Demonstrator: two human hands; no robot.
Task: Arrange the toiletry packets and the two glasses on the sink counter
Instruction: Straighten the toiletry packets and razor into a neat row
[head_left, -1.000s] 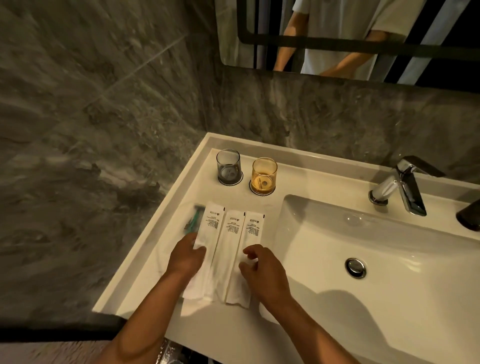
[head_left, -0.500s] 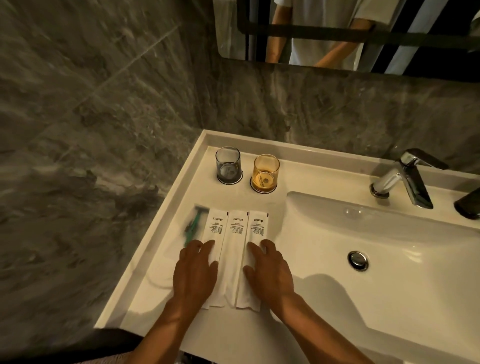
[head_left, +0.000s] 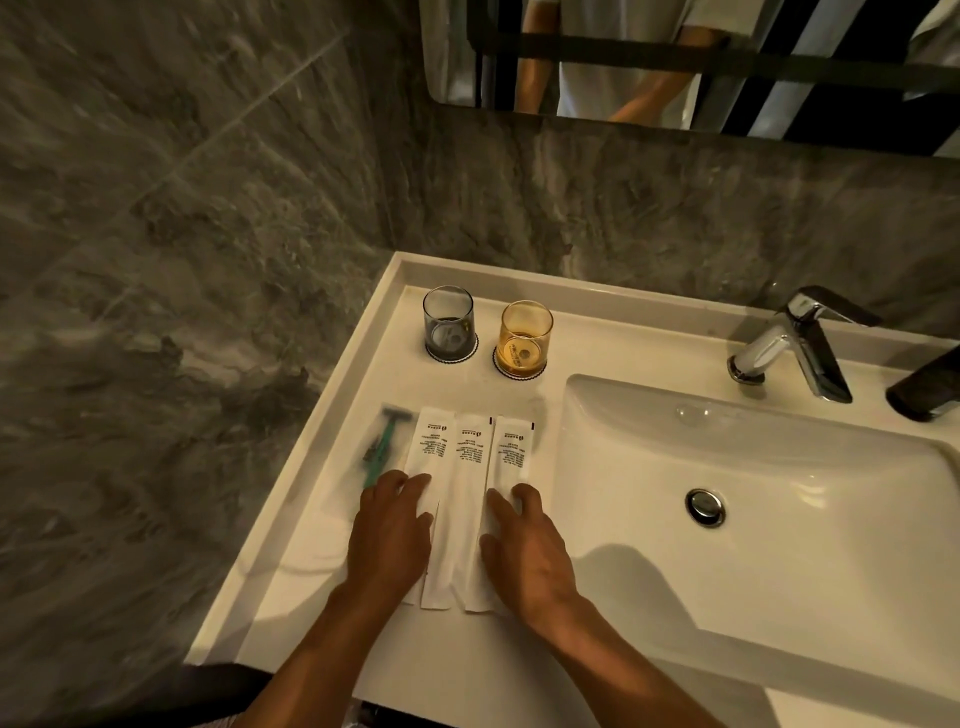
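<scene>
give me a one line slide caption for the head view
Both hands, left hand and right hand, press flat on white toiletry packets lined beside a razor packet, below a grey glass and amber glass.

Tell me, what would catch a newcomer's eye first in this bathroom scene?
Probably the left hand and right hand, flat on a neat row of white packets left of the basin. A clear packet with a green razor lies at the row's left. Behind, a grey glass and an amber glass stand side by side.
</scene>
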